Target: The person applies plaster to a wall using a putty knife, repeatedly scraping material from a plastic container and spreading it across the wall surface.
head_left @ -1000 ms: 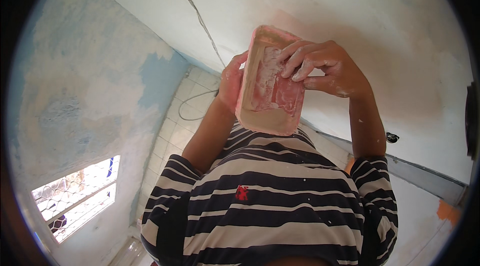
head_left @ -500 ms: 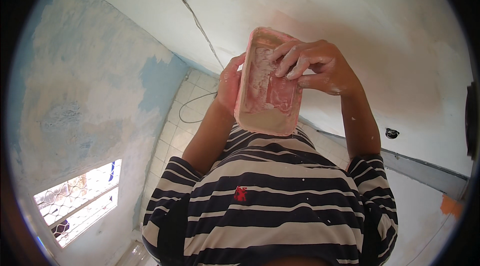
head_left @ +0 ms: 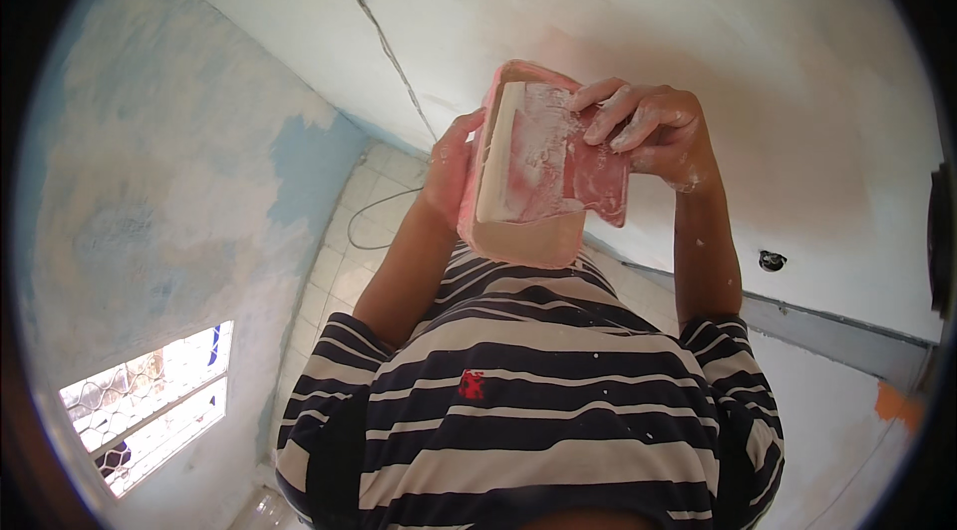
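My left hand [head_left: 451, 171] is closed around the left side of a pink rectangular plastic tub [head_left: 515, 260], held tilted in front of my chest. Pale putty coats the bottom end inside it. In my right hand [head_left: 658, 136] is a flat pink plastic putty spreader [head_left: 598, 181], smeared white across its face. The fingers press on its upper right part, and whitish paste covers them. A thick strip of cream putty [head_left: 494, 156] lies along the spreader's left edge, over the tub's opening. Much of the tub's inside is hidden behind the spreader.
Ahead is a pale wall [head_left: 797, 51] with a cable [head_left: 379, 31] running down it and a round socket hole [head_left: 773, 261]. A patchy blue and white wall [head_left: 179, 171] with a grilled window [head_left: 150, 405] stands at left. Tiled floor [head_left: 344, 281] shows below, with a loop of wire.
The spreader has come up out of the tub and shifted right, now carrying a strip of putty on its left edge. My right hand moved slightly right with it.
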### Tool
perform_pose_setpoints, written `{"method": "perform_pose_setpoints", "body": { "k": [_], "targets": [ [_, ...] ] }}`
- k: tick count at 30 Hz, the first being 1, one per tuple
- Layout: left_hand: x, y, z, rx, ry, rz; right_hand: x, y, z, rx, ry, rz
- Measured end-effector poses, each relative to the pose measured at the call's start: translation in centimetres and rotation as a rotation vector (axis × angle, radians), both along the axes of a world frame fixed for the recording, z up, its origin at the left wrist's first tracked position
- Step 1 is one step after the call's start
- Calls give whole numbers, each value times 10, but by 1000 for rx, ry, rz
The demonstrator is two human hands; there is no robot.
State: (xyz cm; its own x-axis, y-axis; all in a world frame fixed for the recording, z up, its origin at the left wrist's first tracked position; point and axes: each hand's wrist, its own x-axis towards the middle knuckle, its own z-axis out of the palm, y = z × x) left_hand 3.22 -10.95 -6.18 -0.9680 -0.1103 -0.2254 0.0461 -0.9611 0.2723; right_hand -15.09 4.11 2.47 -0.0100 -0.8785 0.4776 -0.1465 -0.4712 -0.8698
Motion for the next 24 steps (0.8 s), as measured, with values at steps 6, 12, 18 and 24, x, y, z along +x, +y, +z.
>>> {"method": "perform_pose_setpoints", "body": {
  "k": [6, 12, 18, 24],
  "targets": [
    [15, -3, -15, -208, 221, 14, -4, 31, 6, -129, -71, -68],
    [3, 11, -39, -544, 152, 227, -10, 88, 49, -375, -54, -369],
    [-10, 20, -7, -172, 229, 34, -1, 161, 189, -436, 114, -806],
    [-17, 34, 9, -80, 450, -42, 0, 204, 229, -310, 328, -1271]
  ]
}}
